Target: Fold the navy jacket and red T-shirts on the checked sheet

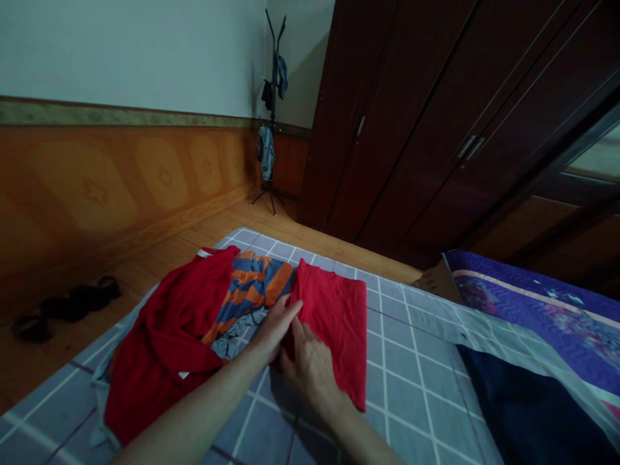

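Observation:
A folded red cloth lies on the grey checked bed sheet. Along its left edge, my left hand is closed on the fabric, thumb on top. My right hand is beside it at the same edge, its fingers bent against the cloth; their tips are partly hidden, and whether they grip it I cannot tell. To the left is a loose heap with a crumpled red garment, an orange and blue striped garment and a grey cloth.
Dark blue fabric lies at the lower right, near a purple patterned mattress. Beyond the bed stand a coat rack and a dark wooden wardrobe. Black items are on the floor at left.

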{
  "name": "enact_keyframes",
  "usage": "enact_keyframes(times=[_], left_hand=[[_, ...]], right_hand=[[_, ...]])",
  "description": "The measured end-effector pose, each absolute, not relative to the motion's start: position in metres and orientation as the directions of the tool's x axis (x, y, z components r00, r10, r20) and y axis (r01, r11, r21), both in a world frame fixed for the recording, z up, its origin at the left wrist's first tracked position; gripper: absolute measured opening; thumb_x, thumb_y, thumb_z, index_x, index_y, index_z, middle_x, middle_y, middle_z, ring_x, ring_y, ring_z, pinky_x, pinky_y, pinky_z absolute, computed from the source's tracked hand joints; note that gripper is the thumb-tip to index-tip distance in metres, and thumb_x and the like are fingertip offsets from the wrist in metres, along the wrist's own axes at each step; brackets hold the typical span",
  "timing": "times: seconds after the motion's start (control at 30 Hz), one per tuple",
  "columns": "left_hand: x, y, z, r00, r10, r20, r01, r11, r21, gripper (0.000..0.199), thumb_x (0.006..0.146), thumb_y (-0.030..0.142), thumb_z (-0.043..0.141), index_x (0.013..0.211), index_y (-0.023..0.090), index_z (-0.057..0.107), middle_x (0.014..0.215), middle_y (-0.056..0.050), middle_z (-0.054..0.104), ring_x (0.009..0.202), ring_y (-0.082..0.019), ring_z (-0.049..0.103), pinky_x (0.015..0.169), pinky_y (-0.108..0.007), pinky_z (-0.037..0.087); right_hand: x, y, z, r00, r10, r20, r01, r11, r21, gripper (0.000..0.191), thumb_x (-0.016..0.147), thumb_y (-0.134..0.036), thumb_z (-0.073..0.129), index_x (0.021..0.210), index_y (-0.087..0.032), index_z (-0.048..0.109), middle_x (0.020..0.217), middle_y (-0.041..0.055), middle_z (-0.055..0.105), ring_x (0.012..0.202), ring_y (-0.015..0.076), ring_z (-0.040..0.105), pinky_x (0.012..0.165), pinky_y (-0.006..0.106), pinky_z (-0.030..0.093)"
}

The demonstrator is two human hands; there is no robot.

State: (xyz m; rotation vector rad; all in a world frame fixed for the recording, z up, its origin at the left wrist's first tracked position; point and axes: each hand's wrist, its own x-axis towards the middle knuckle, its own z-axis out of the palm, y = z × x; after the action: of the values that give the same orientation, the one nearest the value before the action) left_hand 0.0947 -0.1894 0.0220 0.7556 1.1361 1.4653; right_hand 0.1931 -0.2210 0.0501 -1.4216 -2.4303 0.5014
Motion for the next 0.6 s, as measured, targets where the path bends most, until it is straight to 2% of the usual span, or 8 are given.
enact_keyframes(times=[0.17, 0.3, 0.5, 0.6], left_hand=[[0.094, -0.189, 0.019, -0.175, 0.975, -0.134, -0.290, 0.079, 0.954, 0.052, 0.071, 0.021, 0.065, 0.121, 0.016, 0.049, 0.120, -0.010, 0.063, 0.110, -0.024, 0.059, 0.098, -0.036, 0.042], [0.086, -0.187, 0.019, -0.132, 0.986, -0.100, -0.072, 0.091, 0.993, 0.064, 0.067, 0.011, 0.059, 0.129, 0.015, 0.042, 0.127, -0.012, 0.058, 0.113, -0.024, 0.057, 0.100, -0.038, 0.041], [0.073, -0.187, 0.020, -0.065, 0.998, 0.016, 0.327, 0.006, 0.945, 0.083, 0.064, 0.003, 0.052, 0.142, 0.016, 0.027, 0.143, -0.014, 0.041, 0.130, -0.024, 0.041, 0.108, -0.040, 0.031], [0.067, -0.191, 0.023, -0.102, 0.995, 0.019, 0.416, 0.025, 0.909, 0.083, 0.066, 0.002, 0.050, 0.144, 0.016, 0.026, 0.136, -0.017, 0.048, 0.123, -0.025, 0.049, 0.102, -0.042, 0.037]], right_hand=[[0.246, -0.241, 0.033, -0.563, 0.803, 0.197, 0.744, 0.596, -0.303, 0.059, 0.071, -0.022, 0.064, 0.129, -0.015, 0.052, 0.120, 0.0151, 0.058, 0.109, 0.0292, 0.054, 0.093, 0.043, 0.046], [0.289, -0.250, 0.013, -0.569, 0.755, 0.327, 0.729, 0.646, -0.224, 0.051, 0.073, -0.020, 0.062, 0.124, -0.017, 0.056, 0.129, 0.0155, 0.053, 0.120, 0.0327, 0.046, 0.095, 0.049, 0.045], [0.311, -0.246, 0.007, -0.526, 0.734, 0.431, 0.696, 0.662, -0.279, 0.032, 0.081, -0.015, 0.054, 0.112, -0.019, 0.061, 0.118, 0.0141, 0.058, 0.109, 0.0285, 0.054, 0.089, 0.046, 0.051], [0.312, -0.243, 0.011, -0.545, 0.726, 0.420, 0.665, 0.679, -0.311, 0.033, 0.078, -0.011, 0.052, 0.109, -0.018, 0.062, 0.115, 0.0136, 0.058, 0.106, 0.0279, 0.054, 0.089, 0.045, 0.050]])
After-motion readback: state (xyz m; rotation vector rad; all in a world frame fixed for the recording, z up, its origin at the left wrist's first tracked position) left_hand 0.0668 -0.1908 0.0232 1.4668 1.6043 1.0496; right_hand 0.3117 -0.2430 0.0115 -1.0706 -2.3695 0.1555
